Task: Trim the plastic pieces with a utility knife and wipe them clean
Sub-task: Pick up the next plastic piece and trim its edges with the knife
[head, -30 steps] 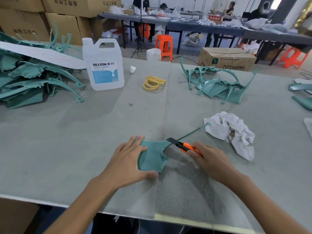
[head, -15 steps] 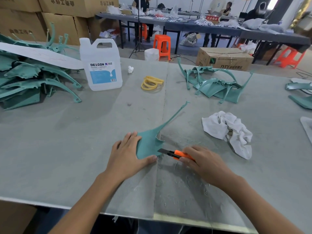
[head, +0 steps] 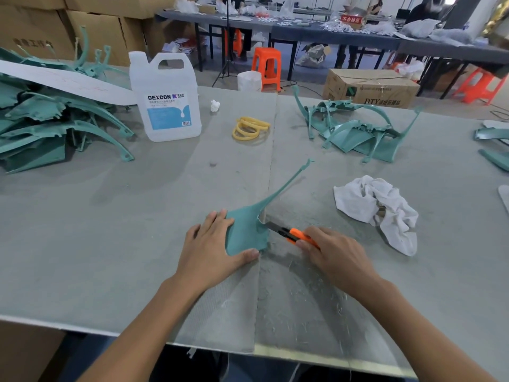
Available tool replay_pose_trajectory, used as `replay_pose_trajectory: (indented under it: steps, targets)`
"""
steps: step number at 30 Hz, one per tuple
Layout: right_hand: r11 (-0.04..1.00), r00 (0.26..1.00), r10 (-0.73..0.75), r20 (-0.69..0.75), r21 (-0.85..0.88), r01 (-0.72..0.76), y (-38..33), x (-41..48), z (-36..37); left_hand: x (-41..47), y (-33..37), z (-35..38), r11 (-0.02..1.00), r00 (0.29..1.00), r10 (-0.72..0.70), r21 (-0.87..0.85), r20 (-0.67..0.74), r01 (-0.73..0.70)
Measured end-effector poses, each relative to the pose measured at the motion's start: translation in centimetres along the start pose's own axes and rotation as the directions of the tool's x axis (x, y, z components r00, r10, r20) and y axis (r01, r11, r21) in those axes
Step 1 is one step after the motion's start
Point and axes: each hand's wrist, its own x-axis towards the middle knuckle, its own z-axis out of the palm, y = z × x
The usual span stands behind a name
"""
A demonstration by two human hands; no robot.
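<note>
Trimming is in hand: the left hand [head: 209, 252] presses the piece [head: 246, 232] with straight fingers, and the right hand [head: 334, 256] grips the knife [head: 290, 233] at its edge. Wiping looks undone; the rag [head: 358, 199] lies right of the piece.

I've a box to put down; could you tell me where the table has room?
Free: mat between the left hand, DEXCON jug and left pile of green parts. Crowded: around utility knife, white rag, right pile.
</note>
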Motion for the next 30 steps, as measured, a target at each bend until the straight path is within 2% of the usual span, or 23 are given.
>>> replay_pose_trajectory:
  steps: [3,6,10,14,30]
  targets:
    - [0.999,1.0,-0.01,0.011,0.038,0.01,0.4,-0.5,-0.3,-0.1,0.0,0.0,1.0,1.0,-0.004,0.001,-0.004,0.004]
    - [0.996,0.996,-0.055,0.074,-0.061,0.06,0.2,-0.6,-0.4,0.1,0.0,0.1,1.0,1.0,0.003,-0.005,-0.009,-0.003]
    - [0.999,0.999,0.011,0.047,-0.049,-0.008,-0.5,0.0,-0.6,0.1,-0.1,0.0,1.0,1.0,0.002,-0.006,-0.006,-0.002]
    - [1.0,0.998,0.008,0.065,-0.014,-0.007,-0.3,-0.1,-0.7,0.0,0.0,0.0,1.0,1.0,0.003,-0.009,-0.011,-0.003]
    - [0.993,0.999,0.046,0.018,-0.113,-0.044,-0.8,0.1,0.2,-0.1,0.0,0.0,1.0,1.0,0.008,0.009,-0.019,-0.008]
